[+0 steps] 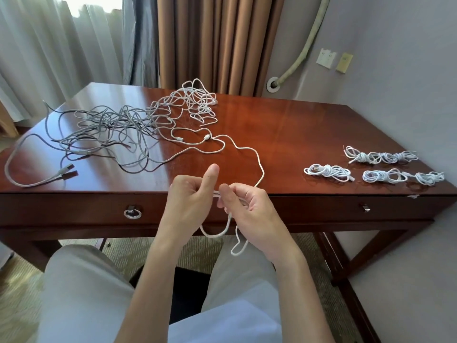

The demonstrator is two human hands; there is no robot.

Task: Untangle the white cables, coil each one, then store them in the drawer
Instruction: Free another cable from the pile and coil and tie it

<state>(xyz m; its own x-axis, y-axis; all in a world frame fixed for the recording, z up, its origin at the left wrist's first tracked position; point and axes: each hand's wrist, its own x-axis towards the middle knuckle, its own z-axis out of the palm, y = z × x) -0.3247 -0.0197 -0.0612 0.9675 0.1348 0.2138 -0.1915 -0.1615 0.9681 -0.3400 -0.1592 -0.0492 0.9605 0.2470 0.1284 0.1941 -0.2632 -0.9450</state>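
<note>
left hand (pixel 190 194) and right hand (pixel 243 203) fingers pinch white cable (pixel 257 167) at worktop (pixel 296 134) edge, starting a coil | finished coils (pixel 371 169) parked right, clear of tangle (pixel 138 120) | drawer (pixel 74 209) closed

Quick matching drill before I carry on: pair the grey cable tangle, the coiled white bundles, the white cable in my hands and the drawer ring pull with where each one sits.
Things:
1. grey cable tangle
2. coiled white bundles
3. held white cable
4. drawer ring pull

Places:
A. desk's right side
B. desk front, left of the hands
C. desk's left side
D. trailing off the front edge

Pairs: 1-C, 2-A, 3-D, 4-B
</note>
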